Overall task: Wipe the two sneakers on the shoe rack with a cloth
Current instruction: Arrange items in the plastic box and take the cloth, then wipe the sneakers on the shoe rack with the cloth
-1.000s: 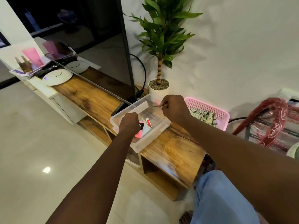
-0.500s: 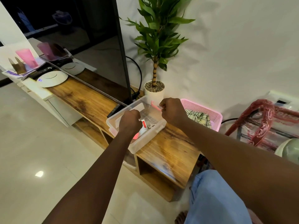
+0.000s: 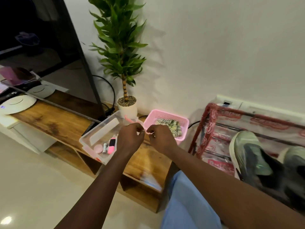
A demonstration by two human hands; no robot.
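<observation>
Pinching a pink strip (image 3: pixel 146 132)
Left hand (image 3: pixel 130 138) and right hand (image 3: pixel 160 140) are pinching it; the cloth (image 3: pixel 170 126) is lying in the basket (image 3: pixel 166 112) just behind.

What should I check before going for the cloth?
1. Hands free: not ok; the left hand and right hand both pinch a small pink item.
2. Cloth found: ok; the checked cloth lies in the pink basket.
3. Cloth reachable: ok, probably; the basket sits just beyond the right hand.
4. Sneakers in view: ok; the greenish sneaker and second sneaker, partly cut off, at the shoe rack.
5. Cloth damp or dry: cannot tell.
</observation>
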